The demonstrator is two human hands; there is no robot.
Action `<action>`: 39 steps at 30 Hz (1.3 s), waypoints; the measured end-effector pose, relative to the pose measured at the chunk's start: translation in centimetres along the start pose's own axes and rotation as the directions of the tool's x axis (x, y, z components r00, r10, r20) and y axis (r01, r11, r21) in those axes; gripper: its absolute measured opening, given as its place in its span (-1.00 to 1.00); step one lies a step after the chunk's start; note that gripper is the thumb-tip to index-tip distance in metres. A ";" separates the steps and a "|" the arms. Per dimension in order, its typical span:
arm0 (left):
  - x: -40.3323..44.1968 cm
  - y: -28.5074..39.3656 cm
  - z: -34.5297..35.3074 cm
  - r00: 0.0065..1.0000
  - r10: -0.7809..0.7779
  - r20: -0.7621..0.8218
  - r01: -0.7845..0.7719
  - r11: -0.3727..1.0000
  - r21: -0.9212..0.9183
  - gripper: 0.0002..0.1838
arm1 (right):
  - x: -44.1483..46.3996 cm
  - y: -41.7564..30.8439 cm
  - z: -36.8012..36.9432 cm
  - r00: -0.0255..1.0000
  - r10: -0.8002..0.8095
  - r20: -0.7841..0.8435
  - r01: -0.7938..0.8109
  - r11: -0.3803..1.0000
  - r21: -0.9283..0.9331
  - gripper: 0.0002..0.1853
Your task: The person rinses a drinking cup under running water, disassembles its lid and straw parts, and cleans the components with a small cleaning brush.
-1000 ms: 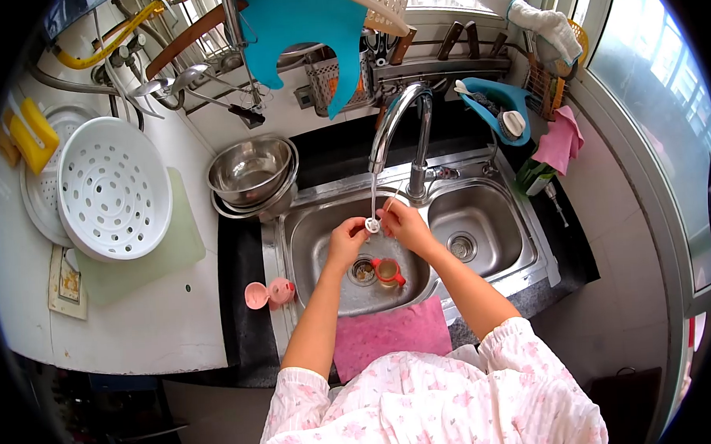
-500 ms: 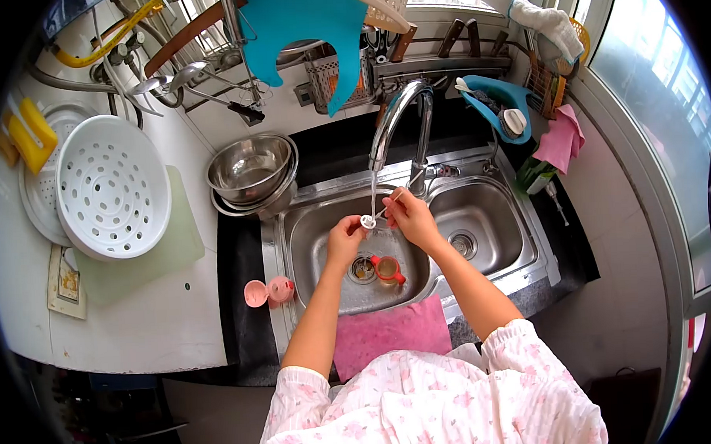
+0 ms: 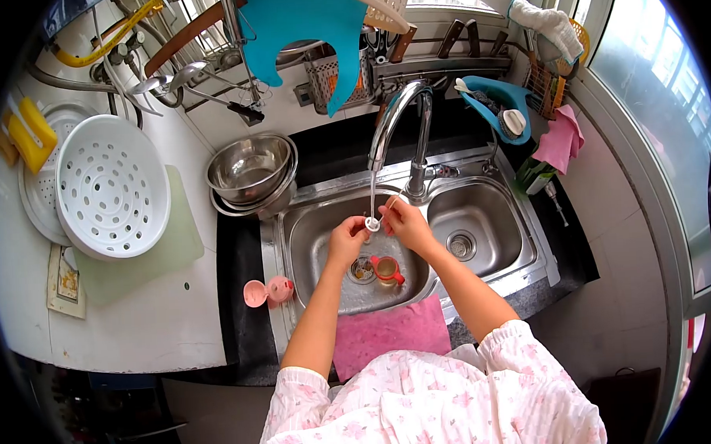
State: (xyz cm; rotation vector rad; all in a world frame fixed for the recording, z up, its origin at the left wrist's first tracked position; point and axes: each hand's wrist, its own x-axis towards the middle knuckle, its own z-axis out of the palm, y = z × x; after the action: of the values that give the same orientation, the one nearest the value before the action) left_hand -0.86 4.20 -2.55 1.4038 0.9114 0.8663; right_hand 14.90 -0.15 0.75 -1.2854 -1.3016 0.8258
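Observation:
Over the left sink basin (image 3: pixel 314 263), my left hand (image 3: pixel 347 241) pinches a small round white part (image 3: pixel 372 224) under water running from the tap (image 3: pixel 402 113). My right hand (image 3: pixel 405 220), just to its right, is closed on a thin light stick, whose tip is at the white part. Below my hands, a small cup with red handles (image 3: pixel 387 270) stands in the basin beside the drain (image 3: pixel 362 270). A pink lid (image 3: pixel 279 289) and a pink ring-like piece (image 3: pixel 255 294) lie at the sink's left edge.
Steel bowls (image 3: pixel 250 171) stand left of the tap. A white colander (image 3: pixel 113 187) leans farther left. A pink cloth (image 3: pixel 392 335) hangs over the front edge. The right basin (image 3: pixel 478 220) and a blue caddy (image 3: pixel 500 108) are on the right.
The thin stick in my right hand has shifted and now sits steeper, with its tip at the white part. The white part moved slightly. My arms have barely moved.

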 end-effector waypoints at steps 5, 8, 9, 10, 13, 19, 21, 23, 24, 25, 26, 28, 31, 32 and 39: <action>-0.1 0.2 0.1 1.000 0.004 0.010 -0.004 1.000 -0.025 -0.80 | 0.2 -1.7 -0.4 1.000 0.019 -0.012 -0.019 1.000 0.001 -0.83; -0.2 0.8 0.1 1.000 -0.011 -0.005 0.011 1.000 0.009 -0.80 | 0.0 -1.8 -0.4 0.999 0.001 -0.042 0.000 1.000 0.019 -0.83; 0.0 0.4 0.1 1.000 -0.005 0.009 0.005 1.000 0.002 -0.81 | -0.2 -1.2 -0.2 0.999 -0.032 0.002 0.032 0.999 -0.040 -0.83; 0.1 0.5 0.1 1.000 0.000 0.022 0.000 1.000 -0.005 -0.81 | -0.4 -1.0 0.0 0.997 -0.062 0.047 0.067 0.993 -0.097 -0.83; 0.1 0.7 0.1 1.000 -0.025 0.011 0.025 1.000 -0.005 -0.79 | -0.5 -1.3 -0.2 0.995 -0.075 0.070 0.085 0.984 -0.157 -0.84; 0.3 0.7 0.2 0.997 -0.018 -0.074 0.022 0.999 0.049 -0.79 | -0.7 -2.0 -0.3 0.992 -0.108 0.061 0.115 0.985 -0.131 -0.86; 0.3 0.4 0.2 0.997 -0.023 -0.073 0.028 0.998 0.061 -0.80 | -0.9 -1.9 -0.4 0.990 -0.113 0.084 0.125 0.982 -0.144 -0.87; 0.2 0.5 0.2 0.997 -0.032 -0.073 0.037 0.997 0.072 -0.81 | -0.5 -1.9 -0.5 0.994 -0.101 0.046 0.105 0.990 -0.092 -0.87; 0.2 0.5 0.3 0.997 -0.030 -0.068 0.033 0.999 0.033 -0.81 | -0.4 -1.8 -0.5 0.996 -0.084 0.009 0.084 0.996 -0.040 -0.88; 0.2 0.5 0.3 0.998 -0.029 -0.064 0.029 1.000 -0.006 -0.81 | -0.4 -1.8 -0.7 0.995 -0.081 0.052 0.083 0.996 -0.042 -0.88; 0.2 0.5 0.4 0.998 -0.028 -0.064 0.028 1.000 -0.006 -0.81 | -0.6 -1.7 -0.7 0.995 -0.082 0.051 0.084 0.996 -0.042 -0.88; 0.2 0.6 0.4 0.999 -0.014 -0.036 0.015 0.999 0.040 -0.81 | -1.0 -1.5 -0.6 0.993 -0.056 0.106 0.071 0.987 -0.145 -0.88; 0.1 0.4 0.6 0.997 0.008 -0.074 -0.008 1.000 -0.010 -0.83 | -0.6 -1.7 -0.6 0.997 -0.074 -0.024 0.074 0.997 0.006 -0.88; 0.1 0.4 0.5 0.997 0.005 -0.074 -0.006 1.000 -0.010 -0.83 | -0.5 -2.1 -0.6 0.997 -0.071 -0.024 0.072 0.997 0.007 -0.88; 0.0 0.4 0.6 0.999 -0.044 -0.010 0.044 0.999 0.027 -0.80 | -0.3 -1.6 -0.1 0.999 -0.047 0.013 0.047 0.997 -0.057 -0.91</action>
State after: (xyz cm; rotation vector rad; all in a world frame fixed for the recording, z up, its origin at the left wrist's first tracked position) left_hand -0.30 3.99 -2.18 1.3991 0.9615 0.8307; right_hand 14.57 -0.72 2.21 -1.2914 -1.3687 0.7691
